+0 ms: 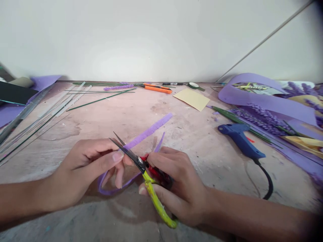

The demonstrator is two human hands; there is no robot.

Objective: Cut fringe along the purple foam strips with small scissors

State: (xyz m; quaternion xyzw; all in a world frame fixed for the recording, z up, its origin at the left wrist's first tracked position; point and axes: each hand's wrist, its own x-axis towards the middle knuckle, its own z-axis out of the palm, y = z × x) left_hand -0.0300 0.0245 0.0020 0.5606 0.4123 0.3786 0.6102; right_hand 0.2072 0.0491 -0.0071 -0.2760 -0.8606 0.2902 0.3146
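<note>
A long, narrow purple strip (148, 131) is pinched between the thumb and fingers of my left hand (94, 164). One part of it sticks up to the right, and the rest loops below my fingers and passes behind the scissors. My right hand (180, 181) grips scissors (157, 201) with yellow and red handles. Their dark blades are slightly parted and point up and left, against the strip beside my left fingertips. The strip's thin tapered end shows above my right hand.
A blue glue gun (241, 137) with a black cord lies at the right, near purple sheets (264, 101) and purple flower stems. Cream card (191, 99), green tape (193, 85) and an orange cutter (157, 88) lie at the back. Thin wires (101, 101) and clear sticks are at the left.
</note>
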